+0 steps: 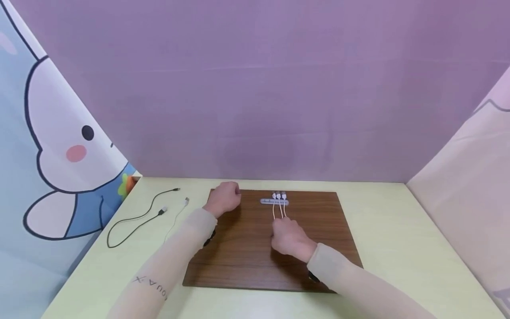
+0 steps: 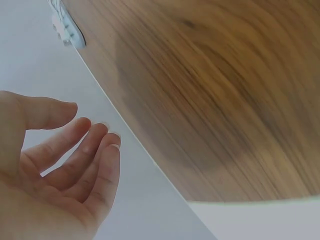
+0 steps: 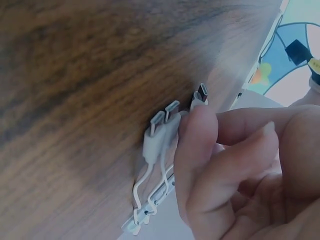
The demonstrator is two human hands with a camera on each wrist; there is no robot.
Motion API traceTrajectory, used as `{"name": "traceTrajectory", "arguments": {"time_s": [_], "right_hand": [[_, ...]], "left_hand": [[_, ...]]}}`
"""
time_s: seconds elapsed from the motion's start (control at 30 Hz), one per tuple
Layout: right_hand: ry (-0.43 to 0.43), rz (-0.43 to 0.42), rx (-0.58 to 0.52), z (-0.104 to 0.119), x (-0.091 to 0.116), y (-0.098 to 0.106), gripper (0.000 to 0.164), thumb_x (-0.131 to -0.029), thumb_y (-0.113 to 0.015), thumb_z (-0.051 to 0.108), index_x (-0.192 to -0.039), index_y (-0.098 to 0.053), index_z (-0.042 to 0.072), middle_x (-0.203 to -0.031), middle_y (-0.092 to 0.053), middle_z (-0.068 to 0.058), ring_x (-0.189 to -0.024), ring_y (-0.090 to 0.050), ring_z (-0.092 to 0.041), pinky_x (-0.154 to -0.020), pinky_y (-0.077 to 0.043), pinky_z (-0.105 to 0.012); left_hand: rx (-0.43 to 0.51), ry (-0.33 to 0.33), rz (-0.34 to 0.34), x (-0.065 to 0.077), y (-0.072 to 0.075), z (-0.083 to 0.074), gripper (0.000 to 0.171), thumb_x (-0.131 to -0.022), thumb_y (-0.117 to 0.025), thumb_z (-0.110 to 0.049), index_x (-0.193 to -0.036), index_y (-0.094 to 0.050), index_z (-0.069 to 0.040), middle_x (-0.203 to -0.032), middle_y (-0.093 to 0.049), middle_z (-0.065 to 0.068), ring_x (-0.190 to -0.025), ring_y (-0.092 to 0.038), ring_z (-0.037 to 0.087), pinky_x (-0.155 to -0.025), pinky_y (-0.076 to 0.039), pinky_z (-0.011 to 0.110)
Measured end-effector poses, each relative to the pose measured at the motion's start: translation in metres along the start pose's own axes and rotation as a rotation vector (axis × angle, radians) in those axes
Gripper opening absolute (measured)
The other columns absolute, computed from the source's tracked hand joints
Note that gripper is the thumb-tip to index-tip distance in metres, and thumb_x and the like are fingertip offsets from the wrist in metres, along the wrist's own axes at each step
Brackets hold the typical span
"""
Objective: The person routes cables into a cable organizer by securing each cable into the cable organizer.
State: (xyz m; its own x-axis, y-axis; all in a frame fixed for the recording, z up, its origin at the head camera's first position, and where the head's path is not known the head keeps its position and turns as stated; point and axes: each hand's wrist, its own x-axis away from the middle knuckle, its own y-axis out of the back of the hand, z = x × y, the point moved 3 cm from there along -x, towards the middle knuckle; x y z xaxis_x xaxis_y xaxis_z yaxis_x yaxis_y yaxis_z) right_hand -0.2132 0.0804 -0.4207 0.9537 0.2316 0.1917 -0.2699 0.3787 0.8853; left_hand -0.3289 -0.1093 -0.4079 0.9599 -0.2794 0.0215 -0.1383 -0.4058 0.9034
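Right grip (image 1: 290,238) is pinching a white cable (image 3: 202,91), left grip (image 1: 224,198) hanging loose, empty
Three seem to be sitting in the holder (image 1: 268,201) beyond right grip; black cable (image 1: 161,212) and loose white cable (image 1: 186,202) are lying left of both

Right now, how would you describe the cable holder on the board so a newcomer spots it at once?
Find the brown board on the pale yellow table. Near its far edge, beyond the right hand, lies the cable holder, a short grey strip. Unlike the three white cables running across it, it lies side to side.
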Motion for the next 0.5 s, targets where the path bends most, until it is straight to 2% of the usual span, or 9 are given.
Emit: {"name": "traceTrajectory", "arguments": {"time_s": [0.23,0.33,0.5], "right_hand": [[0.003,0.005,-0.003,-0.003,0.002,0.001,0.020,-0.089,-0.063,-0.001,-0.071,-0.059,0.007,-0.059,-0.051,-0.004,-0.047,-0.047,-0.014,-0.043,-0.038,-0.026],[0.013,0.021,0.006,-0.004,0.002,-0.001,0.022,-0.088,-0.062,-0.001,-0.069,-0.059,0.009,-0.060,-0.051,-0.004,-0.046,-0.046,-0.013,-0.042,-0.037,-0.027],[0.026,0.035,0.027,-0.003,0.000,-0.001,0.022,-0.087,-0.061,0.000,-0.068,-0.059,0.009,-0.061,-0.050,-0.003,-0.048,-0.046,-0.014,-0.043,-0.037,-0.028]], "left_hand": [[-0.015,0.018,-0.042,0.010,0.015,0.025,0.016,-0.095,-0.058,-0.010,-0.105,-0.069,-0.003,-0.103,-0.070,0.012,-0.084,-0.064,0.025,-0.075,-0.055,0.043],[-0.027,0.047,-0.044,0.014,0.020,0.040,0.019,-0.095,-0.057,-0.010,-0.108,-0.069,-0.002,-0.107,-0.070,0.014,-0.088,-0.065,0.026,-0.077,-0.055,0.044],[-0.034,0.089,-0.049,0.017,0.030,0.065,0.024,-0.097,-0.054,-0.010,-0.113,-0.067,0.002,-0.109,-0.069,0.018,-0.085,-0.065,0.027,-0.072,-0.055,0.043]]}}
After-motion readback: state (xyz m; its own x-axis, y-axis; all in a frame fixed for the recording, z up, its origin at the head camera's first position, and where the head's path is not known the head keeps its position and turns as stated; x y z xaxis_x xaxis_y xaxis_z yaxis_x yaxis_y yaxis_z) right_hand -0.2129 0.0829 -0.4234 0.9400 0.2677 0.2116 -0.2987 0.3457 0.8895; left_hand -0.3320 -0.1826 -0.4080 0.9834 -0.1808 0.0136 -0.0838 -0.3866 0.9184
